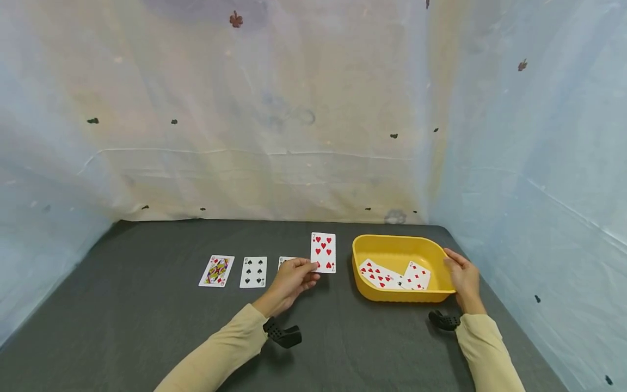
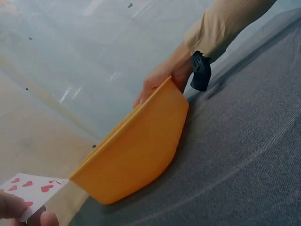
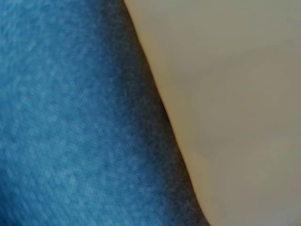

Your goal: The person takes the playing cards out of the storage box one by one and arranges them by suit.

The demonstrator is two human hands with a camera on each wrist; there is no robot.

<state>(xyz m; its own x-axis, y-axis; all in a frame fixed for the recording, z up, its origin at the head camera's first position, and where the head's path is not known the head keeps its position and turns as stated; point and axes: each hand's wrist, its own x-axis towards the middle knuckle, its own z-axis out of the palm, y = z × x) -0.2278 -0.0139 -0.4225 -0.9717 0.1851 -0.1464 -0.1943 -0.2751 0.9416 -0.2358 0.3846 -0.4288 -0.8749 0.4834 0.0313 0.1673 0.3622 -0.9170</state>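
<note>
My left hand (image 1: 290, 283) pinches a seven of hearts (image 1: 323, 251) by its lower left corner, face up, left of a yellow plastic tub (image 1: 392, 295). In the left wrist view the hearts card (image 2: 40, 186) appears at the lower left, beside the tub (image 2: 141, 146). The tub's right rim is gripped by my right hand (image 1: 464, 280). Inside lie a hearts card (image 1: 379, 275) and a diamonds card (image 1: 416, 276), overlapping. The right wrist view is blurred and shows only a blue-looking cloth and a pale surface.
On the dark cloth-covered table (image 1: 122, 326), a queen of diamonds (image 1: 216, 271) and a six of spades (image 1: 253, 272) lie face up in a row. A third card (image 1: 286, 260) is mostly hidden behind my left hand. Pale sheeting (image 1: 294, 185) hangs behind and beside the table.
</note>
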